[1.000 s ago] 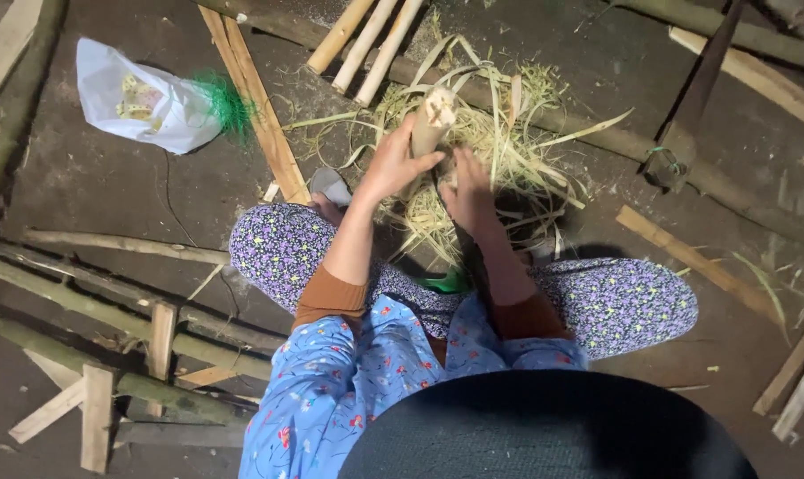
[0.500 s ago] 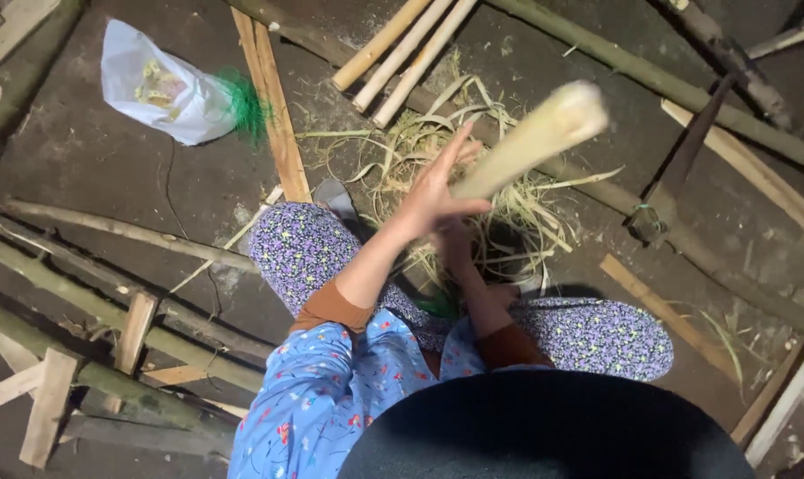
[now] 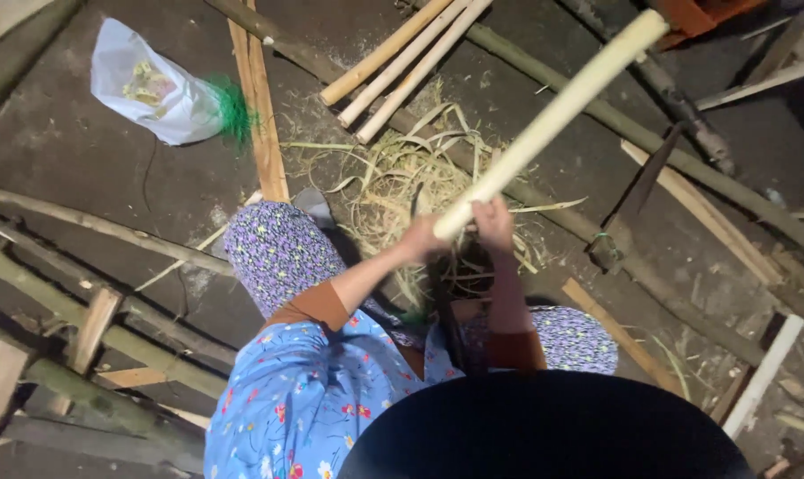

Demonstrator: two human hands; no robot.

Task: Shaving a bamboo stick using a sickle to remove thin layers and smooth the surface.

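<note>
**Pale stalk swung up toward the upper right**

Both hands meet at centre frame, closed round the lower end of one long stalk. The left hand [image 3: 422, 239] grips from the left, and the right hand [image 3: 493, 222] clasps just beside it, touching the same end. A second ago the hands were low over the heap of shavings with only a short piece between them; half a second ago the stalk was already lifted and slanting right. Now it is raised further and reaches almost to the top edge, so the work has moved from the heap to the whole length of the piece.

The stalk [image 3: 552, 115] is straight, round, smooth and cream-coloured, with no green skin left on what shows. It runs diagonally from the hands to the upper right.

Below it lies the pile of shavings [image 3: 402, 186], curled and straw-coloured. Three similar peeled sticks [image 3: 402, 62] lie at upper centre, a white bag [image 3: 149, 89] at upper left, all on the dark floor [image 3: 65, 168].
</note>
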